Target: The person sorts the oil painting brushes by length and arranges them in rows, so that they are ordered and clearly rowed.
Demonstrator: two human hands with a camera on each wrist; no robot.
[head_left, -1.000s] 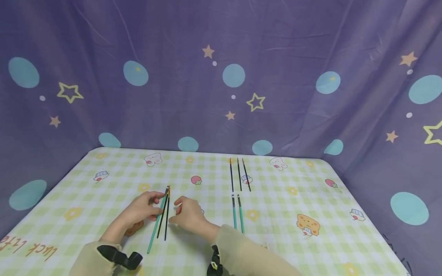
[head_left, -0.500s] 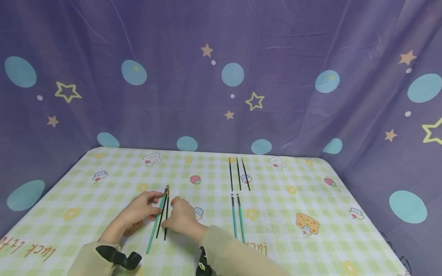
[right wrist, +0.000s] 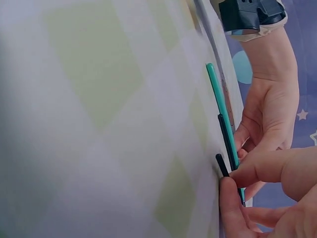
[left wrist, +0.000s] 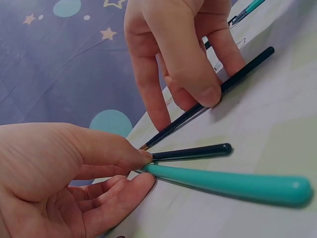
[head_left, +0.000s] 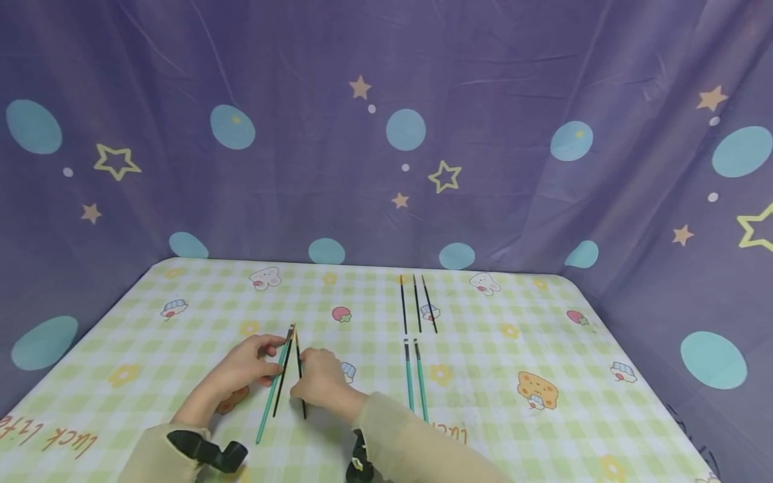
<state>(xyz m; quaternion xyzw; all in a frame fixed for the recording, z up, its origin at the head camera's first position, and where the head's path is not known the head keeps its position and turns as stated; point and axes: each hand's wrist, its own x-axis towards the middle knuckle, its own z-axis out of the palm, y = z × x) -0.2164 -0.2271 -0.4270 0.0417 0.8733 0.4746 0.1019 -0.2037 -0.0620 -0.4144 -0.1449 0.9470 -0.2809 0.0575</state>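
Note:
In the head view my left hand (head_left: 244, 365) is at the left of the table, its thumb and fingers pinching a teal paintbrush (head_left: 266, 419) and a thin black paintbrush (head_left: 279, 396). The left wrist view shows their handles (left wrist: 223, 184) spreading out from under that thumb. Just to the right, my right hand (head_left: 326, 381) pinches another black paintbrush (left wrist: 252, 65) between thumb and fingers, low over the cloth. The brush heads come close together at the far end, while the handles fan apart toward me. Fingers partly cover the brushes.
To the right, several black paintbrushes (head_left: 417, 305) lie side by side near the back of the table. Two teal paintbrushes (head_left: 421, 382) lie in front of them, their near ends by the right sleeve (head_left: 417, 436). A checked cloth (head_left: 483, 349) covers the table; a purple curtain (head_left: 320, 168) hangs behind.
My right hand has moved left to the rightmost black paintbrush, taken hold of it, and swung its near end to the right. My left hand has stayed in place.

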